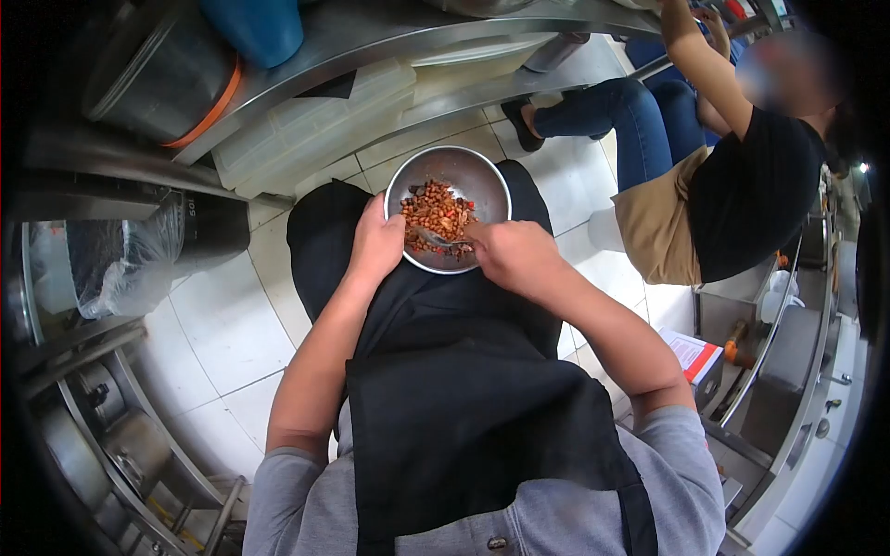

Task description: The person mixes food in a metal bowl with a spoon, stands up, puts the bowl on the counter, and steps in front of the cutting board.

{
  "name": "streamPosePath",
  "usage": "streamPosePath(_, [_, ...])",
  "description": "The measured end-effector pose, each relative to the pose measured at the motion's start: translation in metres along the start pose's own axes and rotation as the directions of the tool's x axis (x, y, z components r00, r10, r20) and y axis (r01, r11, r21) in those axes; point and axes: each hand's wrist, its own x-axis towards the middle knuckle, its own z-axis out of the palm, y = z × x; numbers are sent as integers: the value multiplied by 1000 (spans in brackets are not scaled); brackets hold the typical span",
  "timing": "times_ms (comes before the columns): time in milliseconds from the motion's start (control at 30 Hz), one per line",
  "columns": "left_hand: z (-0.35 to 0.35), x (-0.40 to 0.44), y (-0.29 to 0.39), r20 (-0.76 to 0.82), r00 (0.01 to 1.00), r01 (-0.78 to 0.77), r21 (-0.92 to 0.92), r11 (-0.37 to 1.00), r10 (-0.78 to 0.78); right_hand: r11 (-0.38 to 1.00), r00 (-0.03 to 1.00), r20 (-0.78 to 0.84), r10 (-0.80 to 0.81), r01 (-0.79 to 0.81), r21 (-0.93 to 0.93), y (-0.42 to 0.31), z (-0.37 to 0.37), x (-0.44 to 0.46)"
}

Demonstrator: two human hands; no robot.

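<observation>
Head view: the work looks under way — a metal spoon (431,236) is in the food (436,202), with plenty left in the steel bowl (489,190). The bowl sits over the lap (408,301), left hand (378,239) gripping its rim, right hand (515,256) closed around the spoon. The food looks reddish-brown, bean-like — flecked with red.

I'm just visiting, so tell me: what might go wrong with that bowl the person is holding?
The bowl could tip: the left hand seems to steady it at just one side of the rim. The food, a heap of loose little pieces, might scatter onto the tiled floor if the metal utensil in the right hand pushes too hard.
</observation>
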Motion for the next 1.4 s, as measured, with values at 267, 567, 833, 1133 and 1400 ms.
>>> streamPosePath(267, [4, 1, -4, -31, 999, -10, 37, 999, 12, 996, 998, 61, 11, -5, -94, 1, -13, -19])
streamPosePath(567, [3, 0, -4, -35, 998, -53, 35, 998, 54, 990, 995, 26, 92, -88, -112, 25, -23, 7])
streamPosePath(833, [2, 0, -1, -11, 999, -33, 23, 999, 33, 996, 998, 64, -11, 16, -86, 17, -11, 6])
streamPosePath(1133, [3, 2, -2, 4, 1000, -6, -17, 1000, 7, 998, 997, 62, 54, -53, -20, 8, 5, -3])
streamPosePath(1400, [3, 1, -5, -3, 1000, -13, -26, 1000, 13, 1000, 999, 41, 22, -23, 9, 13, 8, 6])
